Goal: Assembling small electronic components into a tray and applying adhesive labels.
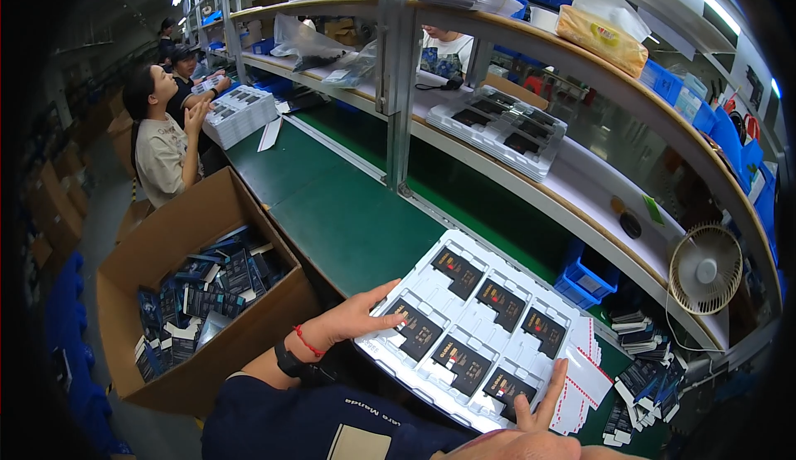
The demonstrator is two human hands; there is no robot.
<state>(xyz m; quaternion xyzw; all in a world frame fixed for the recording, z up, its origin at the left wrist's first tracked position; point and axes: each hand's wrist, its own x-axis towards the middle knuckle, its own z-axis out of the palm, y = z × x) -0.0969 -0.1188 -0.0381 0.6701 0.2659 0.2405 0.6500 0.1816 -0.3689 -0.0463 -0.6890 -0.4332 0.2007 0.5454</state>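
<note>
A white plastic tray (433, 306) is tilted in front of me, with several flat black battery-like packs (460, 364) lying in its compartments. My left hand (356, 316) grips the left edge, its thumb over the rim beside one pack. At the lower right corner my right hand (543, 404) holds the same tray, thumb on top near a pack and fingers along the side. The fingers under the tray are hidden. White sheets with red dashed edges (584, 381) lie on the bench beside the right hand.
An open cardboard box (133, 294) of small dark cartons stands at left. The green bench (348, 219) runs away toward two people and stacked trays (240, 116). A blue bin (587, 276), loose cartons (647, 389) and a fan (705, 269) are at right, under shelving.
</note>
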